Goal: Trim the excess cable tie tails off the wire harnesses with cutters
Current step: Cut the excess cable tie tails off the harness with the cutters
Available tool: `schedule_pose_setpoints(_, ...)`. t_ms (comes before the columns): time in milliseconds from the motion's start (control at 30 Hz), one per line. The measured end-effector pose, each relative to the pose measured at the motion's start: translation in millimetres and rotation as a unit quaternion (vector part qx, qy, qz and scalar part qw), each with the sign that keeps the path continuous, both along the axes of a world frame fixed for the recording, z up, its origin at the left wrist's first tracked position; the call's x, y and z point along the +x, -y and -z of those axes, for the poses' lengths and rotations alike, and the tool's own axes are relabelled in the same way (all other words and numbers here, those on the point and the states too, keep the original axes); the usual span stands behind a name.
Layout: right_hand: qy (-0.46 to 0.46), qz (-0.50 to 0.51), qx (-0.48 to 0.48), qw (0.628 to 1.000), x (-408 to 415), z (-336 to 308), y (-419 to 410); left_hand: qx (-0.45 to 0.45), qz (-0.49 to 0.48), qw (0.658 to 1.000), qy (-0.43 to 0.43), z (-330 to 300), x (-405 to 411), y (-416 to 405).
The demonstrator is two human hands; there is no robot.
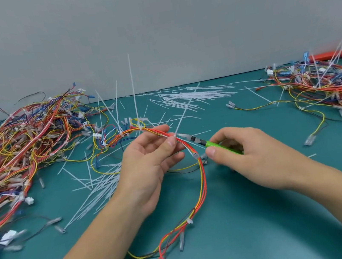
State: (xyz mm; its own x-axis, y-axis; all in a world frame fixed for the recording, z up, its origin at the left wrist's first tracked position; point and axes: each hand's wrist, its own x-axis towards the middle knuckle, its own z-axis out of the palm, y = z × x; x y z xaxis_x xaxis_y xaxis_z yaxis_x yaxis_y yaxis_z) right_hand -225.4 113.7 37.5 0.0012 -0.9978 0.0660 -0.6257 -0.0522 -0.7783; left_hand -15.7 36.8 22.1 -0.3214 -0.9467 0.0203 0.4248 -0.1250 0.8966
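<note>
Left hand (147, 155) pinched the harness (201, 176) between thumb and fingers, held just above the mat (270, 225). Right hand (252, 154) gripped the green-handled cutters (203, 141), fingers curled round the handle, tip right at a tie tail (182, 116) sticking up from the bundle. Cut tails (194, 96) were scattered on the mat. Harness piles sat left (23, 148) and right (327, 91).

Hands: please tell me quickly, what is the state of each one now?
Left hand: closed, pinching the wire harness.
Right hand: closed, holding the green-handled cutters.
</note>
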Motion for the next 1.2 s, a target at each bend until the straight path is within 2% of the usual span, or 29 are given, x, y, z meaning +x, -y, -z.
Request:
schedule_pose_setpoints(333,0.059,-0.012,0.012,0.998,4.2,4.7,2.4,-0.001,0.001,1.000,0.000,1.4,0.1,0.8)
schedule_pose_setpoints(633,0.012,-0.022,0.009,1.000,1.6,5.8,4.1,0.007,0.009,1.000,0.010,4.3,-2.4,-0.8)
schedule_pose_setpoints(1200,0.014,-0.036,0.028,0.999,2.1,3.0,3.9,0.017,0.017,1.000,0.017,2.4,-1.9,-1.9)
